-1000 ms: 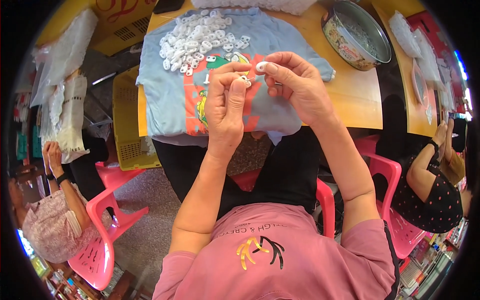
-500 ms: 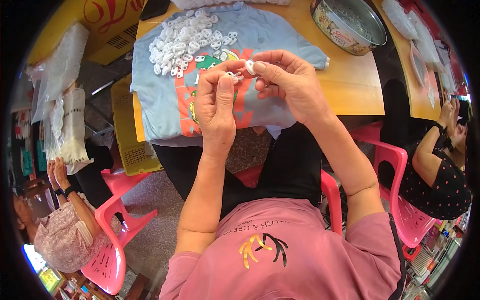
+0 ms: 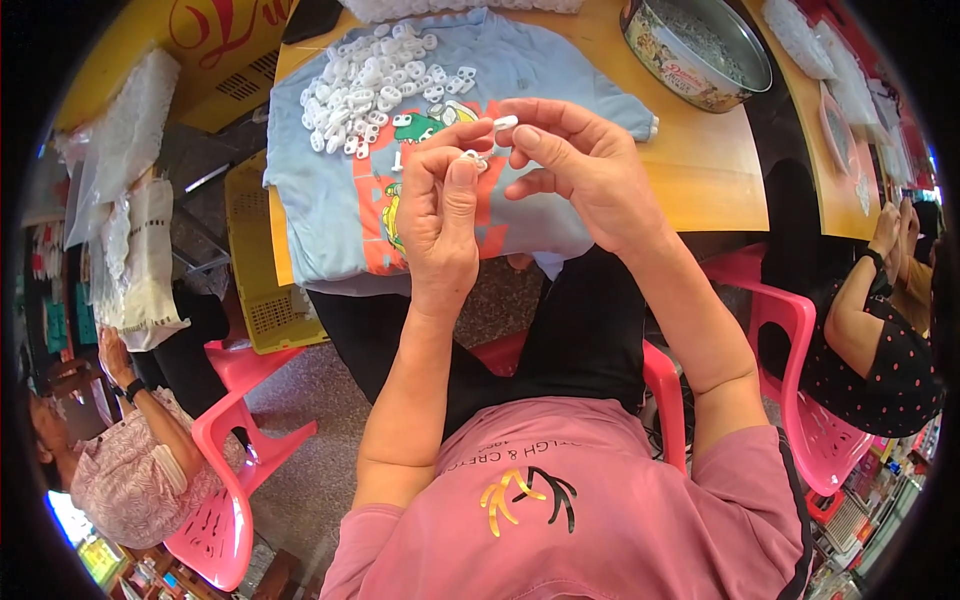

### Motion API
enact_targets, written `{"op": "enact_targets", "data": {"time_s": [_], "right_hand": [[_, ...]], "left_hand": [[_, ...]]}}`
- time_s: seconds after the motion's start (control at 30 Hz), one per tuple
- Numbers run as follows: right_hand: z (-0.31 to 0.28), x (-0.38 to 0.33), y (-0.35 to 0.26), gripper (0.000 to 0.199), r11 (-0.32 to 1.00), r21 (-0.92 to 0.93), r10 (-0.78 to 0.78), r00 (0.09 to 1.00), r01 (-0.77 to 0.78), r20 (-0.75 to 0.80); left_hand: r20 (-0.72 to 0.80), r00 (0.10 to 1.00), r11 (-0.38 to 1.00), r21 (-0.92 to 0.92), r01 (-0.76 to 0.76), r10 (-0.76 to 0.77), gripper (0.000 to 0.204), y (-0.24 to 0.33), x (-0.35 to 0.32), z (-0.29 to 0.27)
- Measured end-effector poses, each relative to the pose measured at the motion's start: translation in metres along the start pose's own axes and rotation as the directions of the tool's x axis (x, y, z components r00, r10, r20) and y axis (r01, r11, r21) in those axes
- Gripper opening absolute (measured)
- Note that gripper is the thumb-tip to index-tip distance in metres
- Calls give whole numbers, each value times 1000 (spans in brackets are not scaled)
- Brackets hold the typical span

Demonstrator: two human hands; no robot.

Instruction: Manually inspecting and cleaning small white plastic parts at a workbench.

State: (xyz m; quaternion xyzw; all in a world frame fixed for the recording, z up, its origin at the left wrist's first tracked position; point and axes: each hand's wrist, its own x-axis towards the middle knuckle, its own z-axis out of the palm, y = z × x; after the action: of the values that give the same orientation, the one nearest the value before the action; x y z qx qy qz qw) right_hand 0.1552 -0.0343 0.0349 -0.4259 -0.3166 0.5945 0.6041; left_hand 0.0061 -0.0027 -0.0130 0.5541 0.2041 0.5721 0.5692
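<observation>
My left hand [image 3: 440,205] is closed, its thumb and fingers pinching a small white plastic piece [image 3: 474,157]. My right hand [image 3: 590,170] holds another white plastic piece [image 3: 506,123] at its fingertips, with the lower fingers curled loosely. The two hands are close together above a light blue T-shirt [image 3: 320,225] with a red, green and yellow print, spread over the wooden table. Beyond my left hand lies a heap of white two-holed plastic pieces [image 3: 360,95]. One thin white part [image 3: 397,161] rests on the print beside my left fingers.
A round tin [image 3: 690,92] with small greyish bits inside stands at the table's [image 3: 700,165] far right. A yellow crate [image 3: 270,310] is under the left edge. Co-workers sit on pink chairs at left [image 3: 225,520] and right [image 3: 790,330]. Bubble wrap [image 3: 450,8] lies at the back.
The white piece in my right hand has turned from face-on to edge-on and risen slightly. My right thumb and lower fingers have loosened. My left hand has shifted a little right.
</observation>
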Motion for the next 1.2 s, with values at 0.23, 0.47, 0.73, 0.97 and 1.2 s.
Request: {"op": "enact_targets", "data": {"time_s": [0.23, 0.47, 0.73, 0.97, 1.2], "right_hand": [[-9, 4, 6, 28, 906, -400, -151, 989, 136, -6], [-4, 1, 4, 28, 996, -93, 5, 999, -9, -41], [2, -4, -1, 27, 985, -165, -56, 998, 58, 13], [5, -4, 2, 27, 934, -331, -142, 990, 137, 7], [8, -5, 2, 26, 918, -367, -169, 986, 153, -11]], "left_hand": [[-22, 995, 995, -23, 96, -97, 10, 1, -1, 1], [-47, 994, 995, 9, 101, -101, 11, 4, -2, 0], [-74, 986, 988, 0, 152, -152, 15, 4, -1, 2], [-97, 981, 985, 1, 171, -171, 15, 5, -1, 2], [-113, 979, 985, -7, 172, -171, 15, 4, -1, 4]]}}
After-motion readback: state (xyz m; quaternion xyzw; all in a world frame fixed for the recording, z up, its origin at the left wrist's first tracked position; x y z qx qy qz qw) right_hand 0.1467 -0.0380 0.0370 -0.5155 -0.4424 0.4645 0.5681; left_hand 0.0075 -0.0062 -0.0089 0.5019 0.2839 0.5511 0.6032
